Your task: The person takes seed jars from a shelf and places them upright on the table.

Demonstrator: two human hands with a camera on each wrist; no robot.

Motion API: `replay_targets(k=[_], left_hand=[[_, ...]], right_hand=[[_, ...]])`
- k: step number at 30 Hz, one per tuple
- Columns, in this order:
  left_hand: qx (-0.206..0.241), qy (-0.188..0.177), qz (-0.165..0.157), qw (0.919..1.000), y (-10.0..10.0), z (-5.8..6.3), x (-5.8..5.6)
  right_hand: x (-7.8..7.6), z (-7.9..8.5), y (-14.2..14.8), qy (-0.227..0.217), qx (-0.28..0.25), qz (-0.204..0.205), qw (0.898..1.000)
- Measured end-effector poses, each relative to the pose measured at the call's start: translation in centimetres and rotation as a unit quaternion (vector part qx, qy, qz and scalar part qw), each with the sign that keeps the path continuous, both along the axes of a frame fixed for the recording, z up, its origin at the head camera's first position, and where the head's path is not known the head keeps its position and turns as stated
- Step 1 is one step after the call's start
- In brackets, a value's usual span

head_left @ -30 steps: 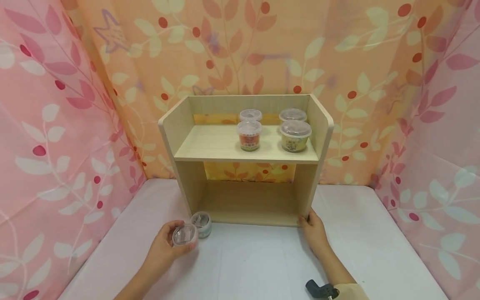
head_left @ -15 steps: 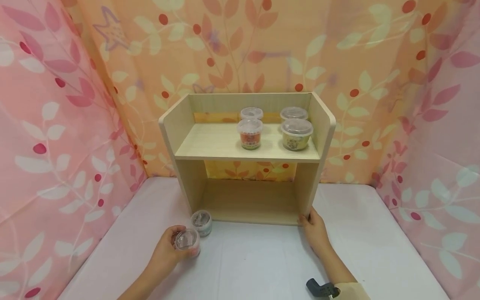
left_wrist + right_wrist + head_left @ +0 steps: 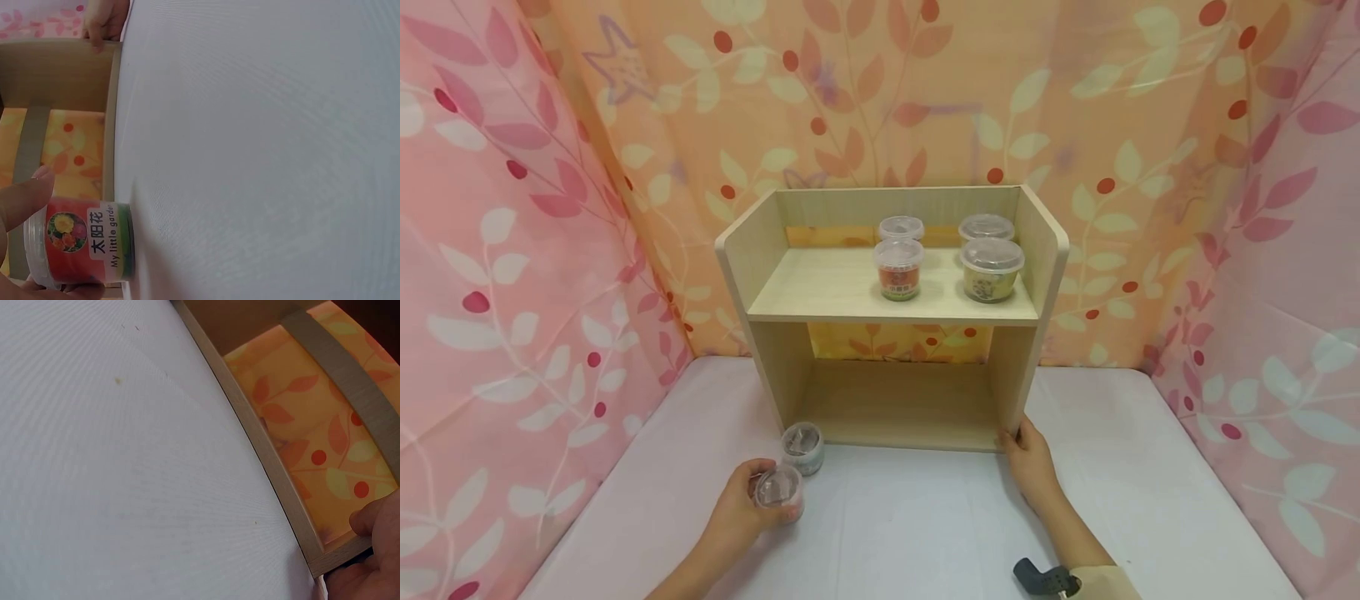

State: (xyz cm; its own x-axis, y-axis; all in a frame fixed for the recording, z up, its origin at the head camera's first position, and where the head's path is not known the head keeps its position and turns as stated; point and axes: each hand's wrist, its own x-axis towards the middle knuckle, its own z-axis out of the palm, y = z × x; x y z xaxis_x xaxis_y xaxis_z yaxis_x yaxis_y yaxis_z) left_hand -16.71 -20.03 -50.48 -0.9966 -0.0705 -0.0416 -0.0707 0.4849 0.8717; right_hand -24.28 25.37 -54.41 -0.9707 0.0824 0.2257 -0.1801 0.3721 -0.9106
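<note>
My left hand (image 3: 737, 507) holds a small lidded plastic cup (image 3: 779, 492) between thumb and fingers. In the left wrist view the cup (image 3: 87, 240) has a red label with flowers and "My little garden". Its base is at or just above the white cloth; I cannot tell which. Just behind it stands a second lidded cup (image 3: 803, 448), by the front left corner of a two-tier wooden shelf (image 3: 891, 319). My right hand (image 3: 1032, 463) grips the shelf's lower right front corner. In the right wrist view its thumb (image 3: 369, 519) lies on the side panel's edge.
On the upper tier, a red-labelled cup (image 3: 898, 279) stands before a similar cup (image 3: 901, 227). To their right, a wider yellow-labelled tub (image 3: 990, 283) stands before another tub (image 3: 987, 227). White cloth (image 3: 895, 525) covers the table. Patterned curtains (image 3: 662, 150) enclose the back and sides.
My left hand has carried its cup a little to the right and towards me, away from the second cup. The right hand stays on the shelf corner.
</note>
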Motion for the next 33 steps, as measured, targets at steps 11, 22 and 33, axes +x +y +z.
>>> replay_targets(k=[11, 22, 33], left_hand=[[-0.059, -0.004, -0.037, 0.9975, 0.1, 1.0, 0.3], [-0.122, 0.081, -0.072, 0.9867, -0.4, 7.8, 0.5], [-0.042, 0.183, -0.152, 0.9704, 2.1, 17.7, -0.4]], right_hand=[[0.0, -0.2, 0.0, -0.013, -0.003, 0.007, 1.000], [0.6, 1.5, -0.4, -0.018, 0.003, 0.005, 1.000], [0.1, 0.2, 0.0, -0.012, -0.003, 0.003, 1.000]])
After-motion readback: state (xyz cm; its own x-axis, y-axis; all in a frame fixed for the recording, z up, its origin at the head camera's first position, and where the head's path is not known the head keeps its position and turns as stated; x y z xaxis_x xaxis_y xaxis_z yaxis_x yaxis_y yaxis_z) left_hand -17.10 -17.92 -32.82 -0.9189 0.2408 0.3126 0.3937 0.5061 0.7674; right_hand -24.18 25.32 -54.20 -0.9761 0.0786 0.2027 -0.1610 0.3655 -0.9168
